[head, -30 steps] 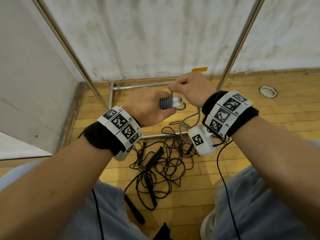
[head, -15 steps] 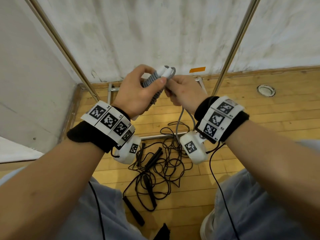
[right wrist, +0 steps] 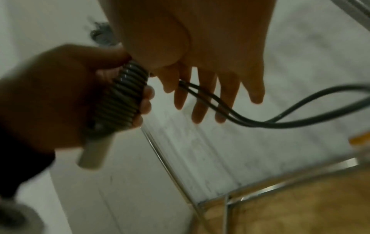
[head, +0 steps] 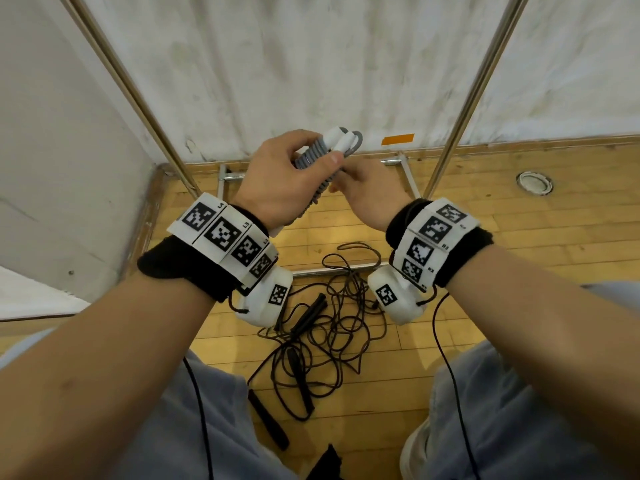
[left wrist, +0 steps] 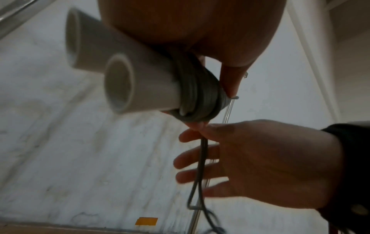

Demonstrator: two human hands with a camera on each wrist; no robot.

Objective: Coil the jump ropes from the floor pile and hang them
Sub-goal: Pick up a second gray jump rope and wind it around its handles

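My left hand point(head: 287, 174) grips a jump rope bundle: two white handles point(head: 337, 138) side by side with grey cord point(head: 311, 155) wound tightly round them. It is held up in front of the wall, tilted up to the right. In the left wrist view the handle ends point(left wrist: 140, 88) stick out below the coil point(left wrist: 198, 95). My right hand point(head: 367, 192) sits just under the bundle and pinches the loose grey cord point(right wrist: 260, 125), its other fingers spread straight. A tangled pile of black jump ropes point(head: 325, 327) lies on the wooden floor between my knees.
A metal rack frame stands against the white wall, with slanted posts on the left point(head: 138, 91) and right point(head: 474, 98) and a base bar point(head: 311, 271) on the floor. Orange tape point(head: 397, 139) marks the wall. A round floor socket point(head: 535, 182) sits at the right.
Both hands have lifted the bundle from waist height up toward the wall and tilted it upward. My right hand has dropped from above the handles to below them, keeping the cord.
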